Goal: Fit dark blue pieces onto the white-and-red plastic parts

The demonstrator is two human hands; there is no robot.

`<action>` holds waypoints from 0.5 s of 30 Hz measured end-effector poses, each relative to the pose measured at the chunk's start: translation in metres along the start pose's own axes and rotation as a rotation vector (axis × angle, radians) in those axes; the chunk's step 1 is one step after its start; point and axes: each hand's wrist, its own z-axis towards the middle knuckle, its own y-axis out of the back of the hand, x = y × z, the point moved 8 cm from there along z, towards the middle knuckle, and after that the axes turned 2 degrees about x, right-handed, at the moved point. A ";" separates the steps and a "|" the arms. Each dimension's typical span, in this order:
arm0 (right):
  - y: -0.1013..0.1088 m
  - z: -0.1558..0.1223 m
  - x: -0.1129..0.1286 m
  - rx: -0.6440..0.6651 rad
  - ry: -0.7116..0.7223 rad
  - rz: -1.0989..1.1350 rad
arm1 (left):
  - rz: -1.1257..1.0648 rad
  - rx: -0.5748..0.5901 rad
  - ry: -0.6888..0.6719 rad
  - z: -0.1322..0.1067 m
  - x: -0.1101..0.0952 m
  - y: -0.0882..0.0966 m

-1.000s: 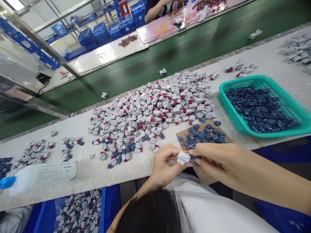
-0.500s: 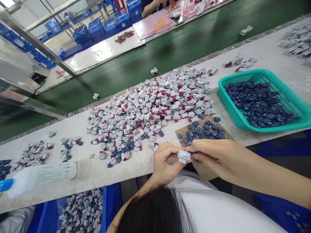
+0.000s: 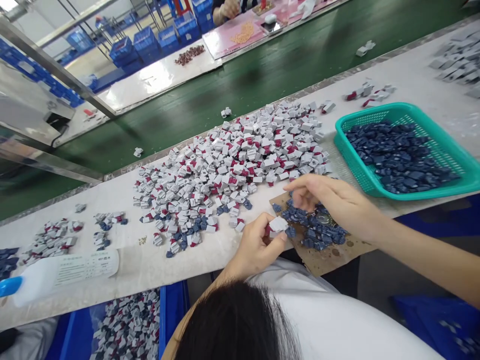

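Observation:
My left hand (image 3: 258, 242) is closed around a small light-grey plastic block (image 3: 278, 224) with a dark red part on its near side. A dark blue piece (image 3: 290, 232) shows at the block's right end and seems joined to it. Over a brown cardboard sheet (image 3: 318, 262) my right hand (image 3: 330, 202) hovers, fingers loosely bent and apart, with nothing visible in them. Beneath it on the cardboard lie many small dark blue plastic pieces (image 3: 317, 235). A large heap of grey and red blocks (image 3: 240, 155) spreads just beyond my left hand.
A green basket (image 3: 352, 172) of blue pieces stands at the right. A white bottle with a blue cap (image 3: 71, 272) lies at the left. Below the table edge is a blue bin (image 3: 162, 320) of assembled pieces. A green conveyor belt (image 3: 180, 117) runs behind, with a co-worker's hand (image 3: 228, 9) beyond.
My right hand has left the grey block and moved up over the blue pieces, its fingers loosening. My left hand keeps the block, now turned, with the blue piece showing.

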 end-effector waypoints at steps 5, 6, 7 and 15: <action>-0.043 0.011 -0.017 -0.093 -0.272 0.555 | 0.022 -0.056 -0.075 0.005 -0.006 -0.012; -0.051 0.011 -0.019 -0.074 -0.326 0.635 | 0.033 -0.084 -0.095 0.006 -0.007 -0.012; -0.056 0.011 -0.019 -0.058 -0.357 0.689 | 0.051 -0.115 -0.121 0.005 -0.007 -0.012; -0.045 0.011 -0.012 -0.168 -0.196 0.687 | 0.187 -0.202 -0.248 0.006 -0.008 -0.013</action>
